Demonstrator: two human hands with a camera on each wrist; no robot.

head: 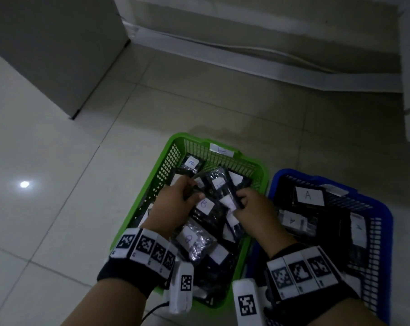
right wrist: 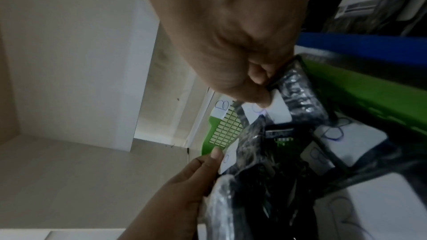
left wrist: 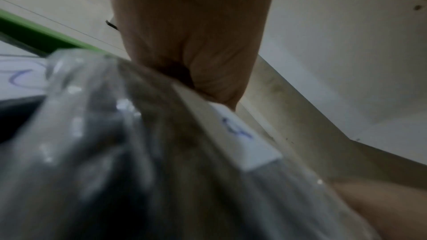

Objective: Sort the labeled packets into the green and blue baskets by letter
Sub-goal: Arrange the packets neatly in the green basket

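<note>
The green basket (head: 173,147) holds several black packets in clear wrap with white B labels, such as one (head: 191,163) at its far end. To its right, the blue basket (head: 385,222) holds packets labelled A (head: 308,196). Both hands are inside the green basket. My left hand (head: 192,192) grips the edge of a clear-wrapped packet (left wrist: 138,152) with a white label (left wrist: 245,138). My right hand (head: 242,201) pinches another packet (right wrist: 298,87) at its white label (right wrist: 280,106). The letters on the held packets are blurred.
Both baskets sit on a pale tiled floor (head: 58,161). A grey cabinet (head: 58,43) stands at the far left and a wall skirting with a cable (head: 246,55) runs behind. A white tag (head: 221,149) is fixed on the green basket's far rim.
</note>
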